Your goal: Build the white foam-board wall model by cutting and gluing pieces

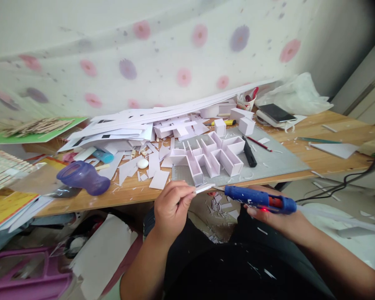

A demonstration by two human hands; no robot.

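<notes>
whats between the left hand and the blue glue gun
In the head view, a small white strip: the left hand pinches one end, and the nozzle of the blue glue gun is at the other.

Wooden table (353, 127), bearing: one purple boot-shaped vessel (84, 177), near front edge, left part; one blue cylinder (103, 156), just behind it; wooden sticks (37, 128) on green board (1, 138), toward back left corner; one cup (244, 104), near back edge, right of centre; one crumpled plastic bag (295, 93), toward back right corner. Beyond back edge: flowered sheet (162, 54).
</notes>
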